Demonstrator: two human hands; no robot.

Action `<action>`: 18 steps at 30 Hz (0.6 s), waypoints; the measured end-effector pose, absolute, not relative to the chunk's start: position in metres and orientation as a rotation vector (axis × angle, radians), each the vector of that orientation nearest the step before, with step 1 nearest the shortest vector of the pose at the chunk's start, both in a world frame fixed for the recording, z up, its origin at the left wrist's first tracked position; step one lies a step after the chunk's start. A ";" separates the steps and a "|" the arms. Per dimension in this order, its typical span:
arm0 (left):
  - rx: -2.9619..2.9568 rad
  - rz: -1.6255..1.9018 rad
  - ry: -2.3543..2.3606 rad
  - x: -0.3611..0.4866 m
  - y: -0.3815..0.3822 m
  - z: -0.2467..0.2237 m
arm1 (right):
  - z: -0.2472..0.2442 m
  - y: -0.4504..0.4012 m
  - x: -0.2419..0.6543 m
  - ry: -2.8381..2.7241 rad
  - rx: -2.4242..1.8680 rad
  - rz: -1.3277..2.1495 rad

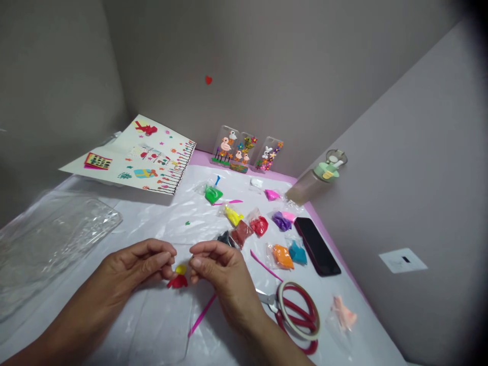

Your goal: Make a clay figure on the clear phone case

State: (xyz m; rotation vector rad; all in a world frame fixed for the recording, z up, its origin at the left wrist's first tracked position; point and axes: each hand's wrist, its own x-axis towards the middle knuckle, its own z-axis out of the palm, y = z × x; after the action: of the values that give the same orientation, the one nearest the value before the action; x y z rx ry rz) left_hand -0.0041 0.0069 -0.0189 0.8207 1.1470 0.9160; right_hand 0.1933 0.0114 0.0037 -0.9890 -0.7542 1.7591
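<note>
My left hand [150, 262] and my right hand [215, 264] face each other with a small gap between their fingertips. Both are closed in a pinch; anything between the fingers is too small to make out. Just under the fingertips lie a red clay piece [178, 282] with a scalloped edge and a yellow clay piece [181, 269] touching its top. They appear to rest on a clear phone case [160, 325], partly hidden by my hands. A pink modelling tool [202, 317] lies beside it, under my right wrist.
Bagged clay in several colours, such as orange [282, 256] and green [213, 194], lies ahead. On the right are scissors [269, 299], a tape roll [317, 325], a phone [318, 246] and a bottle [312, 183]. Decorated cases [224, 145] lean on the wall; clear plastic packaging [57, 244] lies left.
</note>
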 end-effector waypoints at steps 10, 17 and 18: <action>0.842 1.022 1.139 -0.002 0.005 -0.015 | 0.005 0.012 0.193 -0.724 -1.000 1.752; 0.738 0.991 1.219 -0.009 0.003 -0.028 | 0.005 0.011 0.195 -0.744 -1.019 1.763; 0.742 0.981 1.224 -0.010 0.003 -0.030 | 0.005 0.011 0.196 -0.752 -1.030 1.752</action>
State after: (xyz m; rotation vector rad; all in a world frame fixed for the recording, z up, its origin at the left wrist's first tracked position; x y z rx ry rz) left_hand -0.0100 0.0033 -0.0298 0.7417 1.2245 0.9813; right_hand 0.1957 0.0109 0.0050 -1.0301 -0.7523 1.7523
